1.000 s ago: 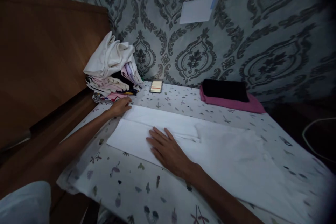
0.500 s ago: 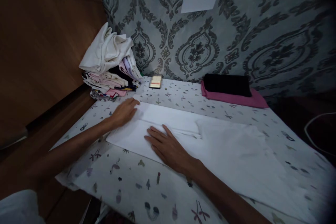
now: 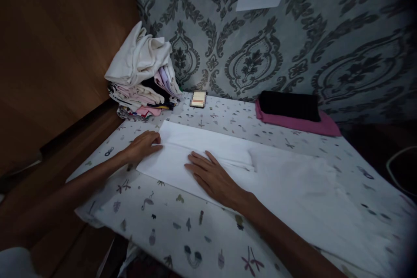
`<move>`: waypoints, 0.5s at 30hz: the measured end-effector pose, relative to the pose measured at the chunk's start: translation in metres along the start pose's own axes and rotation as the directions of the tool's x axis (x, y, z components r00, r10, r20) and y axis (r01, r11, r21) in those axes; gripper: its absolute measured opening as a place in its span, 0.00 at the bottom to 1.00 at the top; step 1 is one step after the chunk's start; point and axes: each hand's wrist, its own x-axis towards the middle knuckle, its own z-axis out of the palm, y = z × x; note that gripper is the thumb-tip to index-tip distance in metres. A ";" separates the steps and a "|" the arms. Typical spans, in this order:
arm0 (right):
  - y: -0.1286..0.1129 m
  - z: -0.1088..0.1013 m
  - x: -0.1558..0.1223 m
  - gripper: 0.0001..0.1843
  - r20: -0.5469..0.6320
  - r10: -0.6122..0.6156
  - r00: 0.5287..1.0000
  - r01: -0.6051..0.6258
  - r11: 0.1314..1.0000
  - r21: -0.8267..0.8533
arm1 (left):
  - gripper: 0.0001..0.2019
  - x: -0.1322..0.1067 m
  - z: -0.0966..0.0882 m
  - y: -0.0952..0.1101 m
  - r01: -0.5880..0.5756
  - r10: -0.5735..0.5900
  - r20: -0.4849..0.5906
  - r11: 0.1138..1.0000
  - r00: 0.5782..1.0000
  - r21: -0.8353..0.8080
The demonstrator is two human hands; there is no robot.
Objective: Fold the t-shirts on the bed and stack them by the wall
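Drawn nearer along the end of the white cloth (image 3: 273, 182) with the left hand (image 3: 143, 147) in the last half-second, baring the previously covered far corner. Holding nothing visibly there, with fingers loosely bent and thumb apart. Kept palm-down with the right hand (image 3: 216, 180), fingers extended, on the folded part (probably as a steadying weight, leaving the left free at the end edge). As for the cloth, lying flat under the right hand and reaching well past it rightward, on a patterned sheet (image 3: 176, 213), with a clothes pile (image 3: 140, 63) beyond the left hand.
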 end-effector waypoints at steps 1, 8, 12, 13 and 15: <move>0.000 0.000 0.000 0.19 0.005 -0.001 1.000 0.001 1.000 0.002 | 0.06 0.002 -0.001 -0.002 0.033 -0.032 0.019 0.998 0.999 -0.054; -0.002 -0.003 0.006 0.20 0.035 -0.042 0.998 0.041 0.999 0.023 | 0.06 0.004 -0.002 -0.013 0.157 -0.165 -0.002 0.943 0.986 -0.292; -0.002 -0.004 0.008 0.20 0.038 -0.045 0.998 0.045 0.999 0.021 | 0.12 -0.005 -0.002 -0.013 0.183 -0.193 -0.058 0.973 0.979 -0.143; -0.002 -0.003 0.008 0.20 0.036 -0.039 0.999 0.038 0.999 0.017 | 0.15 -0.008 -0.003 -0.010 0.179 -0.186 -0.104 0.981 0.977 -0.078; -0.002 -0.002 0.006 0.19 0.028 -0.024 0.999 0.024 1.000 0.009 | 0.16 -0.016 -0.003 0.003 0.141 -0.118 -0.231 0.986 0.966 0.085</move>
